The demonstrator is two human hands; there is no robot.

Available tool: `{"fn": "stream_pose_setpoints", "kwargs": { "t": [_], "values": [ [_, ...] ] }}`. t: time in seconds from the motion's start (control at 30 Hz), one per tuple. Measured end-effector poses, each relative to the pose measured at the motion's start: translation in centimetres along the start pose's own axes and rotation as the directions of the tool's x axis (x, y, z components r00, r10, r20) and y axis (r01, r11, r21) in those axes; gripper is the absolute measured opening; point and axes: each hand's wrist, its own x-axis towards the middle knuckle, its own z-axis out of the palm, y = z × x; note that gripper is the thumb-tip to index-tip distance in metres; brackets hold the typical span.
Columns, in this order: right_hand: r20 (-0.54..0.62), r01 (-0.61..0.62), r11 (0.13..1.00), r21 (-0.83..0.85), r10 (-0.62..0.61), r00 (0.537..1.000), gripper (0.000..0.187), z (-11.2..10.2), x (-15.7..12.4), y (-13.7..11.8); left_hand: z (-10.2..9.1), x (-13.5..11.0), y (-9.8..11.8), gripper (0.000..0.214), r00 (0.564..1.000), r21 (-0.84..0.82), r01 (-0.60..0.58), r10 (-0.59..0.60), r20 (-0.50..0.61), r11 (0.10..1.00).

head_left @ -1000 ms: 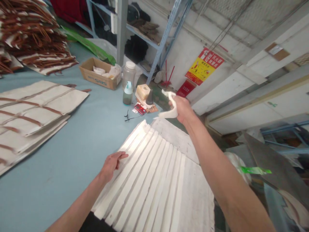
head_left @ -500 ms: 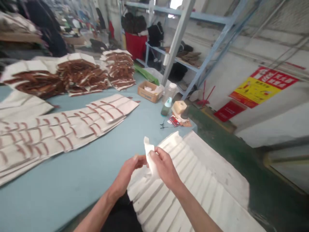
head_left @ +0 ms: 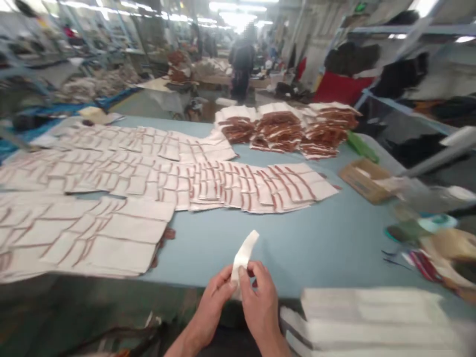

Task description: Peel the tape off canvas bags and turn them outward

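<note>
A narrow white cloth strip stands up between my hands, its free end bent to the right. My left hand pinches its lower left edge between thumb and fingers. On the other side my right hand grips the same strip, thumb in front. My fingers cover its lower end. Both hands are at the near edge of the blue-topped table. A row of overlapping white cloth pieces with brown strips lies beyond them. Layered plain white pieces lie at the lower right, blurred.
More brown-striped cloth pieces spread over the left side. Stacks of white and brown pieces stand at the back. A cardboard box, a green-and-blue bottle and small items are at the right. A person stands far off.
The view has swung left, bringing more of the table and room in. My left hand has closed on the strip, which my right hand was holding before; more of the strip now sticks up.
</note>
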Motion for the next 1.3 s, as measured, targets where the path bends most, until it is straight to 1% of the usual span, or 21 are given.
{"fn": "stream_pose_setpoints", "kwargs": {
  "t": [0.1, 0.17, 0.23, 0.3, 0.37, 0.47, 0.57, 0.63, 0.7, 0.77, 0.9, 1.0, 1.1, 1.2, 1.3],
  "values": [
    [0.099, -0.01, 0.999, 0.051, 0.005, 0.995, 0.044, 6.3, -0.1, -0.9, -4.8, -1.6, 2.1, 0.059, 0.991, 0.053, -0.064, 0.07, -0.117, 0.997],
    [0.189, -0.055, 0.993, 0.102, 0.035, 0.981, 0.046, 9.8, -0.6, -1.7, -7.3, -2.6, 3.1, 0.055, 0.975, 0.074, -0.088, 0.101, -0.198, 0.993],
    [0.304, -0.15, 0.977, 0.155, 0.098, 0.948, 0.047, 12.5, -1.3, -2.5, -9.1, -3.5, 3.7, 0.051, 0.953, 0.084, -0.101, 0.12, -0.279, 0.991],
    [0.429, -0.287, 0.938, 0.196, 0.181, 0.885, 0.047, 14.5, -2.3, -3.1, -10.6, -4.5, 4.0, 0.047, 0.923, 0.096, -0.104, 0.132, -0.361, 0.99],
    [0.54, -0.423, 0.877, 0.228, 0.248, 0.804, 0.046, 16.1, -3.1, -3.5, -11.7, -5.4, 4.1, 0.042, 0.886, 0.116, -0.101, 0.142, -0.441, 0.988],
    [0.677, -0.58, 0.773, 0.256, 0.285, 0.678, 0.04, 17.9, -3.8, -3.8, -13.2, -6.8, 4.3, 0.034, 0.828, 0.156, -0.071, 0.145, -0.541, 0.985],
    [0.78, -0.702, 0.676, 0.225, 0.307, 0.545, 0.038, 19.5, -3.7, -4.1, -14.5, -8.1, 4.4, 0.031, 0.783, 0.197, -0.021, 0.139, -0.607, 0.98],
    [0.829, -0.755, 0.626, 0.196, 0.305, 0.469, 0.039, 20.5, -3.6, -4.4, -15.4, -8.9, 4.4, 0.034, 0.755, 0.224, 0.011, 0.139, -0.64, 0.974],
    [0.865, -0.784, 0.594, 0.18, 0.284, 0.414, 0.039, 21.4, -3.5, -5.0, -16.5, -9.4, 4.8, 0.038, 0.733, 0.249, 0.04, 0.141, -0.665, 0.968],
    [0.888, -0.803, 0.573, 0.164, 0.269, 0.373, 0.038, 22.3, -3.5, -5.9, -17.5, -10.0, 5.5, 0.041, 0.719, 0.267, 0.066, 0.14, -0.681, 0.961],
    [0.922, -0.828, 0.548, 0.117, 0.249, 0.295, 0.04, 24.8, -3.7, -7.6, -19.9, -10.9, 7.7, 0.046, 0.693, 0.276, 0.1, 0.132, -0.709, 0.956],
    [0.942, -0.829, 0.552, 0.087, 0.225, 0.249, 0.038, 27.8, -3.8, -8.4, -22.7, -11.5, 9.6, 0.049, 0.677, 0.277, 0.123, 0.123, -0.726, 0.953],
    [0.95, -0.797, 0.601, 0.057, 0.212, 0.229, 0.035, 31.7, -3.8, -9.1, -26.3, -12.4, 12.0, 0.048, 0.676, 0.265, 0.148, 0.098, -0.73, 0.953],
    [0.953, -0.734, 0.676, 0.065, 0.176, 0.246, 0.033, 36.6, -3.9, -10.0, -30.4, -13.8, 14.7, 0.042, 0.696, 0.261, 0.169, 0.072, -0.714, 0.95],
    [0.946, -0.68, 0.729, 0.081, 0.158, 0.283, 0.036, 42.7, -4.4, -11.0, -35.2, -15.2, 17.3, 0.043, 0.7, 0.291, 0.177, 0.087, -0.709, 0.94]
  ]
}}
